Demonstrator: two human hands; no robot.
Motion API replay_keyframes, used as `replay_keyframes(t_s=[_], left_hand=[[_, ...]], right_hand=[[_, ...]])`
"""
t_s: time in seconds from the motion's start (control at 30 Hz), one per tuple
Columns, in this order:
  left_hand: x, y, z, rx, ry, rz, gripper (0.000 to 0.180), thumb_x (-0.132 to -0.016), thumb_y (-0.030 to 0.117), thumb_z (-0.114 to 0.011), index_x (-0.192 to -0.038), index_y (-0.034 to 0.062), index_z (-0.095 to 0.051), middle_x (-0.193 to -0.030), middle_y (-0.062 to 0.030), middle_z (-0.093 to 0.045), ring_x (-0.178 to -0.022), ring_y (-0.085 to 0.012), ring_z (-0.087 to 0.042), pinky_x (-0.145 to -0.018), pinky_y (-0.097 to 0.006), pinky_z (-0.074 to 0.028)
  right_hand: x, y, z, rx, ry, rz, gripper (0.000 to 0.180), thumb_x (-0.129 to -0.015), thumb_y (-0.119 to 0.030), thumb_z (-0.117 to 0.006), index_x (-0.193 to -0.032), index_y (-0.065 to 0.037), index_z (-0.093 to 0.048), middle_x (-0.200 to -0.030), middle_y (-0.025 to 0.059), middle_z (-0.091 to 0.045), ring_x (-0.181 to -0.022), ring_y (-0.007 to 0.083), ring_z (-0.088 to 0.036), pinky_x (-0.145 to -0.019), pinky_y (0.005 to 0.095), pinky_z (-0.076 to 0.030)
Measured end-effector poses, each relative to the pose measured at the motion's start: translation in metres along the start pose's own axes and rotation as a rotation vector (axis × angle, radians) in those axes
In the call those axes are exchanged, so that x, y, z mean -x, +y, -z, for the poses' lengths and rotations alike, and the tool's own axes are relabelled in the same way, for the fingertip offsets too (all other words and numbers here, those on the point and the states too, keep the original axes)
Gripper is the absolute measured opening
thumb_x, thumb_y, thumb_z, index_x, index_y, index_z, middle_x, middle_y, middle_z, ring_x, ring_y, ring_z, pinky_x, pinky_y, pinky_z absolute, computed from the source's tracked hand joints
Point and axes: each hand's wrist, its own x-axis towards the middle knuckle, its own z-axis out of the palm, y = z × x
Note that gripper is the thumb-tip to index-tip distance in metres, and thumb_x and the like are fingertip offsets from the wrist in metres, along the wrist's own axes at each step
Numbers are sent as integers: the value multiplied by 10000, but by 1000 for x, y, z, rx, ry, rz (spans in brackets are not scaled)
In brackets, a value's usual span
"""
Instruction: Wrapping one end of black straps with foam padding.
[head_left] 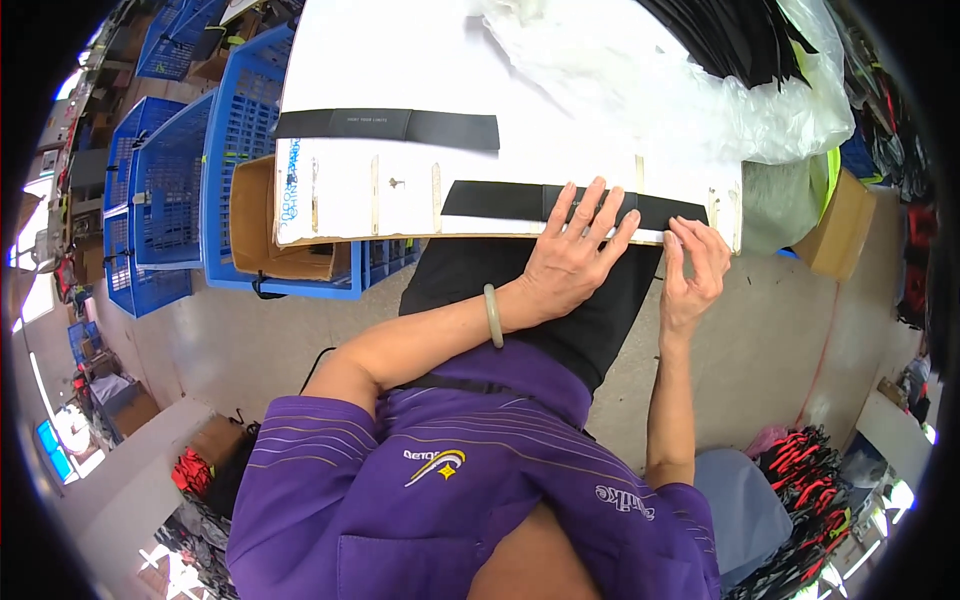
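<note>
A flat black strip (492, 201) lies along the near edge of a white-topped work board (375, 70). My left hand (575, 262), with a pale bangle on its wrist, rests with spread fingers across the strip's middle. At the strip's right end, my right hand (697, 268) has its fingers and thumb closed together on the corner. Farther left on the board lies a second black strip (450, 128) with a lighter section of small print. A thick bundle of black strips (735, 40) fans out at the far right, on crumpled clear plastic sheeting (805, 125).
Blue plastic crates (222, 215) stand to the left, one holding a cardboard box (250, 215). On the right are another cardboard box (845, 225) and a grey-green bag (780, 205). A grey-blue stool (735, 510) and heaped black-and-red goods (810, 480) sit at lower right.
</note>
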Motion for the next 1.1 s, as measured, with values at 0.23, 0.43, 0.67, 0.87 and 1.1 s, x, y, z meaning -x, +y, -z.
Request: replay_keyframes(t_s=[0.23, 0.43, 0.67, 0.87, 1.1], left_hand=[[13, -1, -12, 127, -8, 23, 546, -824, 208, -603, -1335, 32, -528, -1362, -238, -487, -1291, -421, -429, -1058, -562, -325], [6, -3, -2, -17, -48, -46, 394, -818, 156, -587, -1180, 12, -646, -1320, -257, -521, -1316, -426, -427, -1122, -563, -274], [-1, 0, 6, 60, -44, 1, 417, -814, 89, -565, -1227, 51, -614, -1410, -225, -456, -1343, -365, -415, -1118, -521, -279], [-1, -3, 7, 1, -62, -10, 512, -809, 47, -546, -1320, 70, -556, -1397, -235, -466, -1326, -376, -438, -1095, -518, -305], [2, -4, 0, -38, -123, -49, 629, -785, 60, -640, -1392, 62, -475, -1444, -232, -404, -1365, -391, -377, -1116, -537, -276]], right_hand=[[-41, -76, -52, -218, -324, 327, 180, -718, -80, -745, -896, -78, -718, -979, 41, -666, -998, 244, -580, -920, 388, -403], [-46, -50, -43, -300, -313, 61, 129, -759, -58, -728, -884, -39, -705, -928, 87, -670, -907, 251, -608, -848, 371, -446], [-32, -14, -13, -218, -320, -44, 177, -787, -86, -731, -961, -55, -736, -1010, 69, -681, -951, 231, -606, -895, 366, -419], [-44, 10, 13, -15, -338, -37, 309, -724, -97, -759, -1029, -81, -716, -1062, 70, -647, -1065, 256, -561, -961, 382, -405], [-74, 20, 21, 82, -590, 95, 376, -677, -193, -773, -1009, -78, -639, -922, 62, -571, -946, 243, -544, -868, 367, -391]])
